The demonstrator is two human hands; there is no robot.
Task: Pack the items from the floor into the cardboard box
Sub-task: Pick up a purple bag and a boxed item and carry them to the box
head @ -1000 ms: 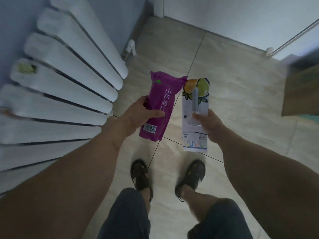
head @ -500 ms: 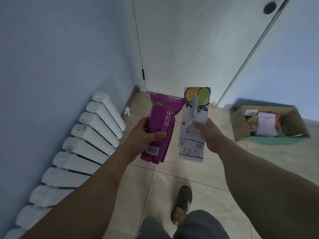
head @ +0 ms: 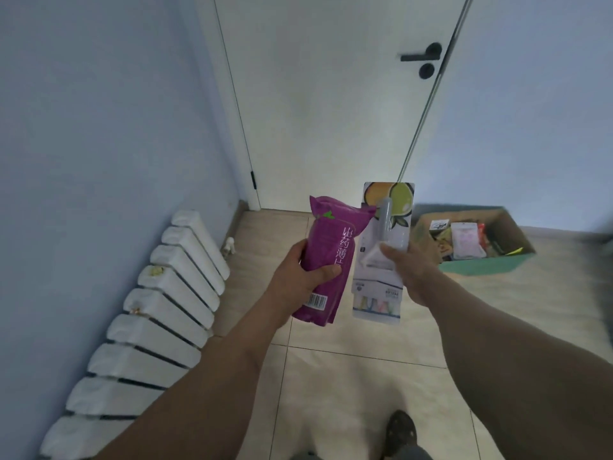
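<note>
Head view: purple packet (head: pixel 331 260) reading 山药薄片, barcode below.

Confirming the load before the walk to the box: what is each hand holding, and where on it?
Left hand: purple snack pouch, gripped around its middle. Right hand: carded peeler pack, held at mid-card, thumb on the front.

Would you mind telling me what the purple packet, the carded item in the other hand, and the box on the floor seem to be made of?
Purple snack packet: likely thin plastic film, satin sheen, crimped top seal and creases.
Blister-card pack: apparently printed card with a clear plastic bubble over a grey tool; glossy.
Cardboard box: brown cardboard, matte, its flaps open.
</note>
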